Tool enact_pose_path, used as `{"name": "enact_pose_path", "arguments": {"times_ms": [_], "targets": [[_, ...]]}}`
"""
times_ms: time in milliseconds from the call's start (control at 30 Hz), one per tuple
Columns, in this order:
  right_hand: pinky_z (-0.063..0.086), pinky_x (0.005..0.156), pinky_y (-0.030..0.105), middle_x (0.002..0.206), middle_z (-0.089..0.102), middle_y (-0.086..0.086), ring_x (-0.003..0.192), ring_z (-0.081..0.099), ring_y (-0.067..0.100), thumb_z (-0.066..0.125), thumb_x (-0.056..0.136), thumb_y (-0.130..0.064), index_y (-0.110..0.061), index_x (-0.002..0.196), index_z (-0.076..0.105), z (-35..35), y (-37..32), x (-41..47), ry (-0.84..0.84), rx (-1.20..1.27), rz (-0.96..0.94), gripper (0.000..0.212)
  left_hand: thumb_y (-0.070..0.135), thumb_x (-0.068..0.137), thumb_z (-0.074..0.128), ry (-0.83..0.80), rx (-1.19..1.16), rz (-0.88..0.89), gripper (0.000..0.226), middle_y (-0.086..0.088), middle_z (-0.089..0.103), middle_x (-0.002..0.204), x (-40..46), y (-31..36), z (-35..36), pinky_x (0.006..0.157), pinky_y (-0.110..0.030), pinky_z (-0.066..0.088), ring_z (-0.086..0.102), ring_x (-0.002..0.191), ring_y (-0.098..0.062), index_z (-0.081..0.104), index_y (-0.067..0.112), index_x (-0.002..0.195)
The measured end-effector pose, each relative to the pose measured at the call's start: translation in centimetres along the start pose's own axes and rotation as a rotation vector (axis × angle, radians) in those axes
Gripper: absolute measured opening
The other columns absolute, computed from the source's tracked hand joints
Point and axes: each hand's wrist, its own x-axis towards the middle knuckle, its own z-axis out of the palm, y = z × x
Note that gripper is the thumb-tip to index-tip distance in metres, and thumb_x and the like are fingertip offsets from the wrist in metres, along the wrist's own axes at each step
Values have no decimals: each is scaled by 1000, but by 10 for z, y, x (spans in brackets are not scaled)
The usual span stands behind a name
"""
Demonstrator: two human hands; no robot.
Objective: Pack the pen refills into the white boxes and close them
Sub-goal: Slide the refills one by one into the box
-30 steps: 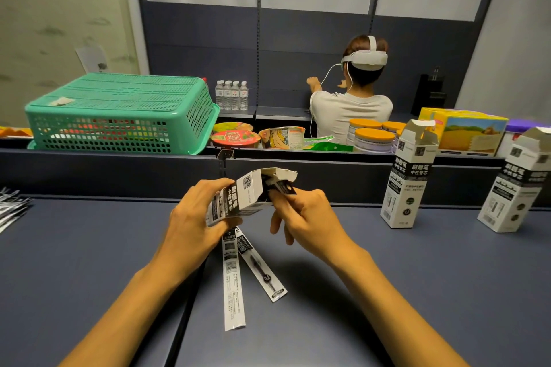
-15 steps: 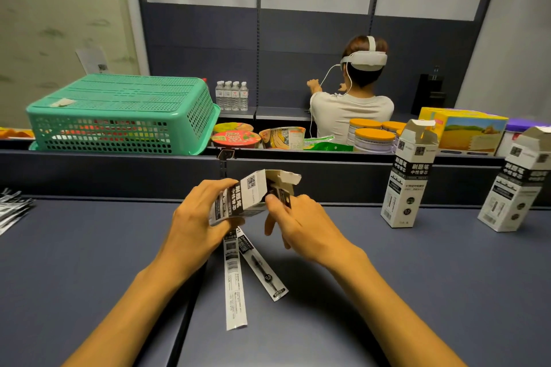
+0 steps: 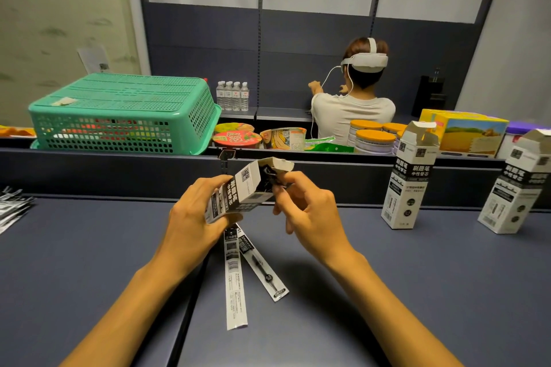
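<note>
My left hand [image 3: 195,219] grips a white box [image 3: 243,188] with black print, tilted with its open flap end pointing up and right. At that open mouth, my right hand [image 3: 307,208] pinches dark pen refills [image 3: 269,177] with thumb and forefinger. Two packaged refills lie on the dark table under my hands: a white-backed refill pack [image 3: 234,280] and a black refill pack [image 3: 264,267]. Two more white boxes stand upright with open tops at the right, the nearer open box [image 3: 410,179] and the far open box [image 3: 518,188].
A pile of refill packs [image 3: 12,208] lies at the table's left edge. Behind the low dark divider [image 3: 119,170] are a green basket [image 3: 125,113], noodle cups, tins and a yellow carton. A person in a headset sits beyond, facing away.
The box has tipped slightly more upright in my left hand. My right hand has risen to the box mouth and pushed the refills further in.
</note>
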Motion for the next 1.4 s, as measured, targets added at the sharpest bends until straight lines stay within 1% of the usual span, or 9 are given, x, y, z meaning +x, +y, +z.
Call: {"name": "enact_pose_path", "arguments": {"times_ms": [200,300,500,667,800,900,1033,1167,1400], "targets": [[50,46,21,81,72,7,51,61,4,59,97,-15,-17,113,57,-1,-7,1,-37,130,77,16,20,72,84,-3,-20,-10,65,8,59,116,0,0,0,86,-27,52,57,104,-10,53,20,130],[50,46,21,83,72,6,51,61,5,56,98,-15,-16,117,59,-1,-7,1,-41,138,69,19,21,72,84,-8,-14,-11,66,8,59,116,0,0,1,86,-27,52,57,104,-9,53,20,130],[54,51,41,72,70,6,43,55,24,54,99,-20,-24,118,54,-2,-6,4,-124,203,164,20,20,72,84,-30,11,1,67,8,58,116,-1,0,2,85,-28,54,56,105,-9,52,21,131],[51,48,28,81,72,7,43,56,33,52,100,-19,-35,127,54,-4,-5,4,-189,274,152,31,19,72,84,-25,-6,9,67,8,57,116,-1,1,1,85,-31,55,57,106,-11,51,20,131],[50,46,30,80,73,12,48,56,45,54,99,-23,-38,116,59,-5,-2,4,-259,310,183,23,19,72,83,-24,-7,2,67,7,58,116,-2,0,0,85,-30,55,57,106,-10,51,20,131],[53,48,31,75,73,9,46,57,40,53,99,-32,-35,109,59,-3,-1,1,-331,216,193,12,18,72,83,-25,-3,15,67,9,57,116,-2,1,0,84,-30,55,57,106,-10,51,21,131],[57,54,32,75,74,2,41,58,19,49,94,-49,-30,128,55,2,-2,2,-400,24,192,39,14,72,82,-29,14,49,66,10,55,115,-1,3,1,84,-29,55,57,105,-12,51,22,130],[57,52,32,93,75,1,51,65,27,53,87,-54,-32,129,51,5,-4,5,-452,53,240,47,14,72,83,-36,15,69,65,6,57,116,-2,3,1,83,-28,55,58,104,-13,51,22,129],[58,67,39,107,72,-3,65,62,9,48,90,-60,-24,126,53,8,1,1,-329,-307,89,51,15,74,83,-47,-16,55,66,6,58,116,-1,3,2,83,-32,56,59,105,-12,50,25,129]]}}
